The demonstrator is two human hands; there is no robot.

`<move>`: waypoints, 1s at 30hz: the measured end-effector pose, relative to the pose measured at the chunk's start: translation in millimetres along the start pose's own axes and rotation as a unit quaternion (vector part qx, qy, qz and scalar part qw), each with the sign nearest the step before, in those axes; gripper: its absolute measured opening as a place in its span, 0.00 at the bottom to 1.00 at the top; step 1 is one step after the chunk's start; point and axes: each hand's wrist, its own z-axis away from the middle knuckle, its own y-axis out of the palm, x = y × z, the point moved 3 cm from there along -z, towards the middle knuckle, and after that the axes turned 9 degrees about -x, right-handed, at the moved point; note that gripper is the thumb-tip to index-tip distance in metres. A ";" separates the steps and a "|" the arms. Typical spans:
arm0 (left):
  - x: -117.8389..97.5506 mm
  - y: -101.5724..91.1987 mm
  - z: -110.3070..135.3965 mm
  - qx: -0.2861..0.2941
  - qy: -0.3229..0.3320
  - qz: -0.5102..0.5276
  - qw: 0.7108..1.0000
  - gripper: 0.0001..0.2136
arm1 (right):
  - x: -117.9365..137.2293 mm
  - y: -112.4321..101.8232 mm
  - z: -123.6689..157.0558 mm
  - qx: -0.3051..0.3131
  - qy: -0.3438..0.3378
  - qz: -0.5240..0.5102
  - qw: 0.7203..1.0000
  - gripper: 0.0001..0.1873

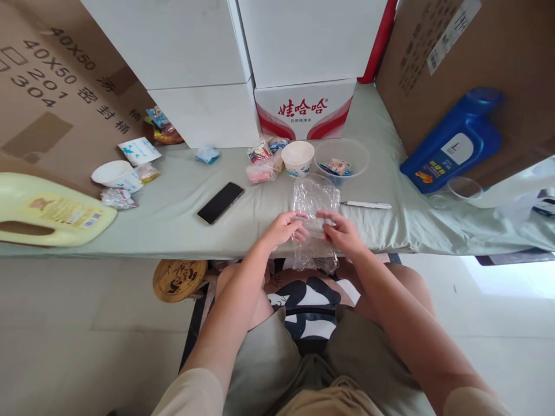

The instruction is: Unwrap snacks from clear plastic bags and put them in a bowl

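A clear, crinkled plastic bag point(316, 193) lies partly on the cloth-covered table and droops over its front edge. My left hand point(284, 229) closes on the bag's left side, thumb and fingers around the thin film. From the right, my right hand point(341, 232) pinches the same bag. Just beyond it stand a white paper cup point(298, 158) and a clear plastic bowl point(362, 159) with small wrapped packets point(336, 167) inside. A white pen-like tool point(367, 204) rests to the right of the bag.
A black phone point(221, 203) lies left of my hands. Several wrapped snacks point(263, 167) sit near the cup. Cardboard boxes, a blue bottle point(455, 138) and a yellow jug point(56, 211) line the sides. White boxes point(303, 110) stand behind; a wooden stool point(180, 278) is below.
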 end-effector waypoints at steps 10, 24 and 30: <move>-9.3 -4.7 -3.1 -0.018 0.056 0.162 0.985 0.10 | -3.7 -8.7 -4.5 -0.057 -0.076 -0.191 0.977 0.14; -21.3 -10.8 0.5 -0.196 0.351 -0.179 0.898 0.16 | -2.9 -18.5 -14.8 -0.049 0.050 -0.117 0.991 0.38; -14.1 -0.2 -6.6 -0.170 0.193 0.085 0.963 0.19 | 1.9 -17.6 -15.5 -0.040 -0.016 -0.098 0.994 0.37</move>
